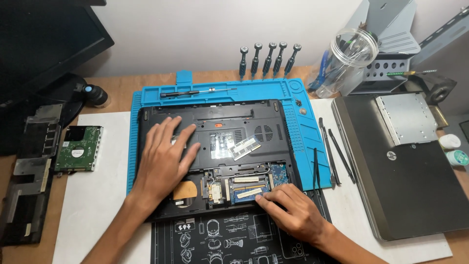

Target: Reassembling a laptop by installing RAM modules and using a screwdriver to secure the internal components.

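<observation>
I have my left hand (163, 156) spread flat, fingers wide, pressing on the matte black plastic underside of the laptop (215, 117), which lies with its long axis running left to right across the blue silicone mat (298, 146). My right hand (295, 212) sits at the near edge of the opened bay, fingers narrowed down onto the seated memory module (246, 193), a thin green strip whose long axis also runs left to right, tilted slightly up toward the right; whether I am pinching it or only pressing on it I cannot tell from here. Just beyond my right fingertips a second memory module (245, 147) lies loose on the laptop's shell, pointing diagonally up to the right. Left of my right hand, inside the bay, is a round copper-coloured patch (185, 190). Well out past my left hand a bare hard drive (78, 148) rests with its green circuit board up on the white sheet. To the right of my right hand lie slim black pry tools (330, 154), and further right a closed grey laptop (405, 186) with a metal drive caddy (406, 119) on top. Five screwdrivers (268, 58) stand in a row at the far edge of the table (117, 90)
</observation>
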